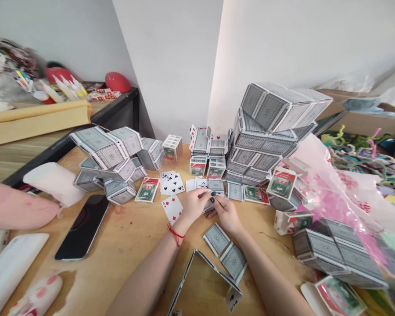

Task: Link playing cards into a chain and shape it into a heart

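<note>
My left hand [194, 204] and my right hand [226, 213] meet at the middle of the wooden table [128, 245], fingers closed together on a few playing cards [213, 196] held between them. A red string circles my left wrist. Face-up cards [172, 183] lie just left of my hands, and a four of diamonds [173, 208] lies beside my left hand. Two face-down cards [225, 250] rest below my right wrist. A folded card frame [204, 281] stands between my forearms near the front edge.
Tall stacks of card-built blocks [270, 127] rise behind my hands, more blocks [112, 158] at the left and right [339, 250]. A black phone [84, 226] lies at the left. Card boxes [281, 182], a pink plastic bag [329, 193] and yarn clutter the right.
</note>
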`<state>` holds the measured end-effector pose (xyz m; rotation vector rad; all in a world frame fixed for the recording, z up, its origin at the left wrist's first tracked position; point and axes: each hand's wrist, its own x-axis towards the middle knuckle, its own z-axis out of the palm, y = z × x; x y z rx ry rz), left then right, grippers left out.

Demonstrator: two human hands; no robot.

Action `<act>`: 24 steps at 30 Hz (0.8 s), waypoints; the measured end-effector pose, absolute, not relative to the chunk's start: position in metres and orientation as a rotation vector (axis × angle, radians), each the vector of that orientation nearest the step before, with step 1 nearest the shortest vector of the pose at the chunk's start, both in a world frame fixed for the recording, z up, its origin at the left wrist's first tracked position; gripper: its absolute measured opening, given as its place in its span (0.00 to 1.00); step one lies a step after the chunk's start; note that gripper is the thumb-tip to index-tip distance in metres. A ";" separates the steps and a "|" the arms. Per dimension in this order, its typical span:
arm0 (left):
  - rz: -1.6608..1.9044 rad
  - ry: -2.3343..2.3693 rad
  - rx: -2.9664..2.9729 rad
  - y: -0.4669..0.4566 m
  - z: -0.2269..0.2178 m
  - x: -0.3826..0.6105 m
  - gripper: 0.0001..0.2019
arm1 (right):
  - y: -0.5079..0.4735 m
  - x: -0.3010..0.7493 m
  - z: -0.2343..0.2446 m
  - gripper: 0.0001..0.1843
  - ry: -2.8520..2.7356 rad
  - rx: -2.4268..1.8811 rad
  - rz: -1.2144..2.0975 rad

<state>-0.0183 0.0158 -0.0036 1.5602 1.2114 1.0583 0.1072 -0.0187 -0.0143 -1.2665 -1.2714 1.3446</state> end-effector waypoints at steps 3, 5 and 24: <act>1.056 1.186 1.629 0.016 -0.003 -0.019 0.11 | -0.018 0.106 -0.014 0.23 -1.252 -1.298 1.324; 1.053 1.192 1.675 0.015 -0.004 -0.018 0.13 | -0.018 0.104 -0.012 0.24 -1.238 -1.311 1.307; 1.025 1.146 1.612 0.005 0.002 -0.015 0.14 | -0.021 0.104 -0.009 0.23 -1.245 -1.398 1.053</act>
